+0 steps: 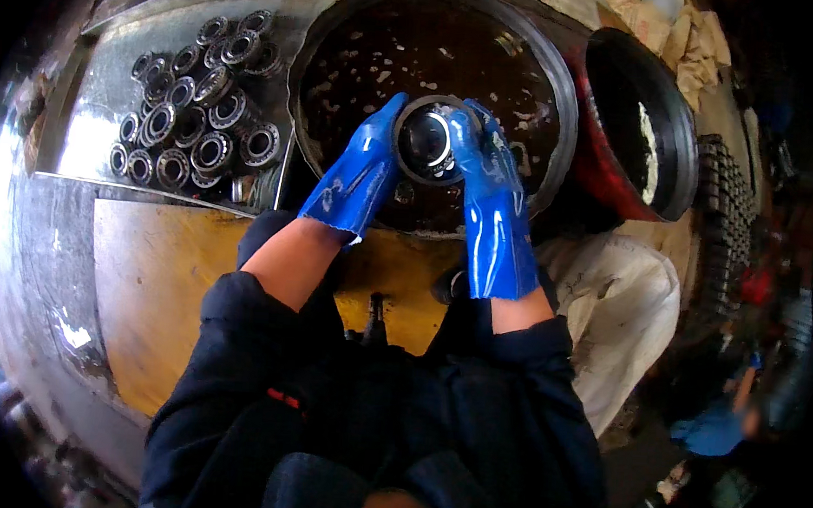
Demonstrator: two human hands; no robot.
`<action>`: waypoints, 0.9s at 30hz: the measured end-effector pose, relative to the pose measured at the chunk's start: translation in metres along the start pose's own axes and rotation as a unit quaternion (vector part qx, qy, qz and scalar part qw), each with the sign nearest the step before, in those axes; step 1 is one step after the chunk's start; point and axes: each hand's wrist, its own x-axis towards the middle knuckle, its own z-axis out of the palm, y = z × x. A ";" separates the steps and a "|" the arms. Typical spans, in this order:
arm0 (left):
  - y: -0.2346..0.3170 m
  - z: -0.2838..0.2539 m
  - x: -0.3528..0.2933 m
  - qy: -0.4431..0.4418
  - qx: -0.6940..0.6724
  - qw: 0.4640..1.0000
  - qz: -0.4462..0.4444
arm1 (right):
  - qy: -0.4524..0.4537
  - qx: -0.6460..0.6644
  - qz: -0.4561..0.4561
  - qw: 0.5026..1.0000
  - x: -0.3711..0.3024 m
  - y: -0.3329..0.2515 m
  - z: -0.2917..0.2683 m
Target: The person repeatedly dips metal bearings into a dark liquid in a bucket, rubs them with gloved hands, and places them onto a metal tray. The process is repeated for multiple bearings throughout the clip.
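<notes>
Both my hands wear wet blue rubber gloves and hold one metal bearing ring between them, over a wide round tub of dark liquid with patches of foam. My left hand presses against the ring's left side, its fingers pointing away from me. My right hand grips the right side, with its fingers curled over the rim. A bright inner edge shows inside the ring. Whether the ring touches the liquid, I cannot tell.
Left of the tub, a metal tray carries a pile of roller bearings. A red drum stands at the right, with stacked dark metal parts beyond it. A white sack lies near my right knee, and a yellow board lies below the tray.
</notes>
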 end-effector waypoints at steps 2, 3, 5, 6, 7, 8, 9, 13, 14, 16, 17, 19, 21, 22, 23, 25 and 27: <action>-0.004 -0.010 -0.004 -0.042 0.087 0.993 0.068 | -0.008 0.012 0.003 1.000 0.002 0.003 0.006; -0.006 -0.016 -0.006 -0.060 0.111 0.989 0.083 | -0.013 0.024 0.008 1.000 0.003 0.004 0.010; 0.019 0.004 -0.007 -0.043 -0.057 0.997 -0.017 | -0.011 0.043 0.021 0.999 0.008 0.011 0.003; 0.028 0.011 -0.007 -0.025 -0.213 0.970 -0.116 | -0.010 0.059 0.028 0.998 0.010 0.015 0.000; 0.027 0.013 -0.002 -0.026 -0.222 0.968 -0.115 | -0.010 0.077 0.037 0.996 0.013 0.018 -0.003; 0.030 0.010 0.003 -0.051 -0.186 0.973 -0.128 | -0.013 0.096 0.048 0.994 0.014 0.021 -0.002; 0.032 0.009 0.007 -0.063 -0.171 0.974 -0.133 | -0.016 0.112 0.057 0.992 0.016 0.023 -0.001; 0.054 0.011 0.015 -0.050 -0.340 0.854 -0.390 | -0.025 0.181 0.102 0.978 0.024 0.040 0.000; 0.059 0.012 0.014 -0.054 -0.345 0.852 -0.390 | -0.027 0.203 0.114 0.972 0.027 0.045 0.000; 0.068 0.012 0.013 -0.064 -0.360 0.832 -0.418 | -0.027 0.236 0.141 0.961 0.028 0.055 0.001; 0.062 0.011 0.014 -0.067 -0.366 0.828 -0.419 | -0.027 0.255 0.152 0.955 0.030 0.059 0.002; 0.039 0.008 0.014 -0.117 -0.371 0.863 -0.323 | -0.032 0.289 0.171 0.941 0.032 0.067 0.004; 0.015 0.000 0.017 -0.189 -0.214 0.950 -0.126 | -0.036 0.322 0.188 0.927 0.033 0.073 0.009; 0.007 -0.002 0.019 -0.230 -0.123 0.965 -0.026 | -0.040 0.338 0.195 0.920 0.034 0.075 0.010; 0.013 0.001 0.019 -0.253 -0.038 0.964 0.079 | -0.037 0.354 0.199 0.913 0.035 0.077 0.008; 0.026 0.013 0.020 -0.171 -0.388 0.857 -0.292 | -0.034 0.384 0.206 0.900 0.038 0.081 0.002; 0.030 0.015 0.014 -0.192 -0.347 0.889 -0.228 | -0.035 0.417 0.215 0.882 0.041 0.083 0.001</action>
